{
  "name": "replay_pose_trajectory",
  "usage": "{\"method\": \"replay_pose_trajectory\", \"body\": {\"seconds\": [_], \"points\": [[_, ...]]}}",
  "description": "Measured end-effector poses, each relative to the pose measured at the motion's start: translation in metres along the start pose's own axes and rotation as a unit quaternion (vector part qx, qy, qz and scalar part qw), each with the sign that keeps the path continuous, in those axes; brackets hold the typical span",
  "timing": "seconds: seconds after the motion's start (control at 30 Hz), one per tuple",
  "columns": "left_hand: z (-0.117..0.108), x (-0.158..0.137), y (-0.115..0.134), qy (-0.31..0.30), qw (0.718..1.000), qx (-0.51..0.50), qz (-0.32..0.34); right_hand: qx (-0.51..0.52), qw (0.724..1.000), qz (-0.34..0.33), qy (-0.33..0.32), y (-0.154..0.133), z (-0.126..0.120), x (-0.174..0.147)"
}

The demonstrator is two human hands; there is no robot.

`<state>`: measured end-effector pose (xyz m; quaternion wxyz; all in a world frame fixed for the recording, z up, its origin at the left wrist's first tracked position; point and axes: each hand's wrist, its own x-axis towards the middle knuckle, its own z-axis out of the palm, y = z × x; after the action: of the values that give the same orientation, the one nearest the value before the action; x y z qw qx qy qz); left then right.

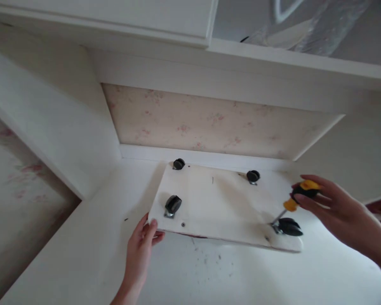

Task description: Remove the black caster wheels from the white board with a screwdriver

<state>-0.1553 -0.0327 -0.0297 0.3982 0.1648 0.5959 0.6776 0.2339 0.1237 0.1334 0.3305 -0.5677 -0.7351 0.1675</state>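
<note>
A board with four wheels, and a hand at each end

The white board [216, 203] lies wheels up on a white table [241, 279], low in the middle of the frame. It looks hard and flat, and probably not too heavy. It may feel smooth and slide a bit, so the corners and long edge seem the best places to hold.

The left hand [139, 245] pinches the board's lower left corner, thumb on top. The right hand [335, 207], at the right of the frame, has its fingers wrapped around a yellow and black screwdriver [290, 205]. Its tip is at the metal by the lower right wheel [290, 227]; I cannot tell if it sits in a screw. The fat handle looks easy to grip. The wheels might turn, so they seem poor handles.
</note>
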Motion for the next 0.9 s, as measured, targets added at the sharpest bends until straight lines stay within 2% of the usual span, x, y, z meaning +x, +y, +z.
{"method": "replay_pose_trajectory", "body": {"seconds": [0.23,0.43,0.57,0.67,0.73,0.8,0.83,0.9], "points": [[-0.003,0.018,0.002,0.041,0.999,-0.012,-0.003,-0.046,0.999,0.004,-0.015,-0.025,0.001,-0.006],[-0.018,0.019,0.008,0.081,0.996,-0.043,-0.010,-0.039,0.999,0.001,-0.001,-0.045,0.011,-0.010],[-0.040,0.018,0.007,0.087,0.996,0.008,-0.016,-0.011,0.999,-0.007,-0.047,-0.057,0.015,-0.009],[-0.067,0.023,0.009,0.056,0.995,0.084,-0.014,-0.009,0.997,-0.005,-0.072,-0.061,0.016,-0.008],[-0.089,0.031,0.016,0.042,0.989,0.142,0.012,-0.018,0.998,-0.005,-0.066,-0.060,0.016,-0.007],[-0.109,0.043,0.024,0.056,0.963,0.256,0.065,-0.030,0.998,-0.003,-0.050,-0.055,0.017,-0.007],[-0.118,0.050,0.027,0.075,0.935,0.333,0.098,-0.032,0.999,-0.002,-0.044,-0.052,0.018,-0.007],[-0.132,0.063,0.033,0.072,0.871,0.458,0.159,-0.029,0.999,0.001,-0.036,-0.047,0.019,-0.007]]}}
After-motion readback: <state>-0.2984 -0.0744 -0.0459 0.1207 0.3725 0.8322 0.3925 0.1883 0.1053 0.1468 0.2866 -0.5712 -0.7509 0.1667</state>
